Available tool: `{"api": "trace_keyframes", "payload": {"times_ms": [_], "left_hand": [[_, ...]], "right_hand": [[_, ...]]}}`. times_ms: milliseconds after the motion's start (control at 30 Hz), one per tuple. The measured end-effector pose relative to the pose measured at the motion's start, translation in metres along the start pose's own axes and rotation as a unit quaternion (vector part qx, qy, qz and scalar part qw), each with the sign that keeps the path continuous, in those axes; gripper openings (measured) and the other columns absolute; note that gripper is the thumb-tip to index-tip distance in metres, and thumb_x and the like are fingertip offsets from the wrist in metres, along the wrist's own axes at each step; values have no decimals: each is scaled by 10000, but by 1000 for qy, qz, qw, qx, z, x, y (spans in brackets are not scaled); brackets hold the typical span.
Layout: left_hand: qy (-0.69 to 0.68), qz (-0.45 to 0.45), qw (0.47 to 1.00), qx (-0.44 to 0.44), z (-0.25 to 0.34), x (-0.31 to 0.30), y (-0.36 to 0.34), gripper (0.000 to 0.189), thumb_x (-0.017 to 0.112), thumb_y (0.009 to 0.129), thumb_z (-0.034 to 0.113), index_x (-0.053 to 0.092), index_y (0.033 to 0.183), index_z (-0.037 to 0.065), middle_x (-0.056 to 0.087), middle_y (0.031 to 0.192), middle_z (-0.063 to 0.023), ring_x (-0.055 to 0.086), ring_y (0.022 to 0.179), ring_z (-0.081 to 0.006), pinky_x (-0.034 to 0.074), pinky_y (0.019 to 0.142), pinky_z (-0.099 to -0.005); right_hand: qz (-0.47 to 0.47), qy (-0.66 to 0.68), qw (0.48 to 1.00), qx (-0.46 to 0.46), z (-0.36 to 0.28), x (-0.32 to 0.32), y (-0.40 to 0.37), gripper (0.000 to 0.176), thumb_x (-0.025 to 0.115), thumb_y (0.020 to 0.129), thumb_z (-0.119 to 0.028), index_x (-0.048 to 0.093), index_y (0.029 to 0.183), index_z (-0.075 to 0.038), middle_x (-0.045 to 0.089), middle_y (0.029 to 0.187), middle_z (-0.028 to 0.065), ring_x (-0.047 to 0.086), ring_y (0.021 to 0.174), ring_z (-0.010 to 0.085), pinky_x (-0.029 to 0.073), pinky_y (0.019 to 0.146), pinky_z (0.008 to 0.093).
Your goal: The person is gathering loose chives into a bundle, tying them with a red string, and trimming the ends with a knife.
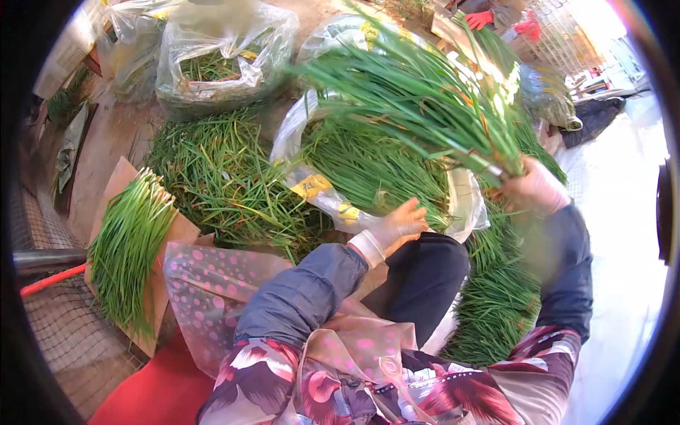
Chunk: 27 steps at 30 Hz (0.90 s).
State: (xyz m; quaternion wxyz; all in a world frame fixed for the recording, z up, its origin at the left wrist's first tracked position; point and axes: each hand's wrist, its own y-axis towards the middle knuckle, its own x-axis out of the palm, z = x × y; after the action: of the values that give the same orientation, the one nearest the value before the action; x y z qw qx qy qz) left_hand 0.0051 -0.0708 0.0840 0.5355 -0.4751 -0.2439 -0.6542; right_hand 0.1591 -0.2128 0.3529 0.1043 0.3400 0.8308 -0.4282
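A large bunch of long green leafy stalks is held up by its pale ends in my right hand, which is closed around it. The bunch fans out to the upper left above a plastic bag filled with more green stalks. My left hand, in a thin glove, is at the bag's near edge beside my knee. Its fingers are bent close together, and whether they grip anything is too small to tell.
Loose green leaves lie in a heap left of the bag. A neat bundle rests on cardboard at the left. Another plastic bag stands behind. At the upper right is another person's red-gloved hand.
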Motion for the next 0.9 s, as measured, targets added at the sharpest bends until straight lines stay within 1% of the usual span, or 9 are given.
{"api": "trace_keyframes", "payload": {"times_ms": [100, 167, 267, 300, 400, 567, 733, 833, 900], "left_hand": [[62, -157, 974, 151, -5, -30, -3, 751, 711, 848, 355, 307, 1439, 128, 282, 1509, -186, 314, 1378, -335, 358, 1053, -464], [107, -130, 969, 182, 0, -51, -24, 659, 625, 863, 510, 423, 1365, 133, 390, 1433, -192, 411, 1296, -393, 421, 965, -567], [-209, 38, 976, 46, 22, -40, -89, 728, 616, 813, 624, 492, 1313, 109, 552, 1277, -173, 515, 1193, -380, 459, 892, -616], [-285, 22, 957, 45, 34, -24, -109, 714, 629, 814, 605, 503, 1298, 95, 586, 1234, -158, 564, 1122, -369, 461, 896, -609], [-147, 317, 936, 48, 12, -64, -125, 472, 534, 948, 421, 544, 1226, 40, 639, 1122, -152, 635, 981, -320, 511, 868, -512], [5, 367, 929, -52, -19, -102, -154, 293, 452, 913, 126, 600, 1156, 59, 670, 1034, -129, 668, 851, -300, 563, 724, -470], [-3, 384, 923, 24, -27, -84, -148, 323, 467, 871, 37, 573, 1171, 87, 662, 904, -125, 656, 725, -291, 562, 565, -432], [-109, 269, 956, 53, -7, -82, -168, 305, 489, 869, 53, 578, 1160, 71, 668, 931, -116, 658, 785, -275, 565, 662, -449], [-130, 170, 972, 93, 6, -97, -188, 363, 631, 864, 219, 576, 1173, 36, 649, 1082, -138, 594, 1055, -297, 440, 977, -497]], "right_hand": [[-25, 93, 995, -1, 36, 64, -15, 615, 699, 737, -137, 505, 1314, -47, 659, 1026, 94, 645, 756, 157, 523, 590, 278], [-52, 186, 981, -7, 60, 116, -17, 639, 693, 777, -172, 434, 1345, -39, 638, 1080, 127, 658, 795, 203, 555, 623, 319], [-123, 298, 945, 57, 85, 193, -9, 511, 645, 807, -119, 499, 1290, -41, 655, 1019, 125, 660, 842, 236, 559, 694, 361], [-137, 348, 925, 68, 80, 219, -14, 468, 646, 811, -109, 519, 1256, -34, 662, 982, 128, 662, 835, 247, 561, 677, 380], [-174, 389, 895, 133, 117, 283, 8, 414, 655, 833, -127, 534, 1221, -46, 662, 1016, 137, 677, 804, 258, 559, 615, 406], [-198, 411, 877, 149, 122, 320, 19, 390, 668, 872, -194, 545, 1227, -90, 666, 1010, 116, 688, 775, 241, 543, 538, 359], [-200, 412, 884, 92, 138, 346, 41, 302, 708, 834, -158, 611, 1078, -10, 663, 875, 80, 621, 647, 181, 509, 512, 332], [-133, 367, 921, 12, 128, 344, 41, 328, 714, 775, -93, 625, 1084, -29, 661, 869, 54, 616, 676, 151, 498, 546, 315], [-113, 335, 934, -52, 112, 329, 22, 389, 718, 772, -111, 599, 1132, -25, 654, 935, 55, 609, 778, 135, 511, 668, 295]]}}
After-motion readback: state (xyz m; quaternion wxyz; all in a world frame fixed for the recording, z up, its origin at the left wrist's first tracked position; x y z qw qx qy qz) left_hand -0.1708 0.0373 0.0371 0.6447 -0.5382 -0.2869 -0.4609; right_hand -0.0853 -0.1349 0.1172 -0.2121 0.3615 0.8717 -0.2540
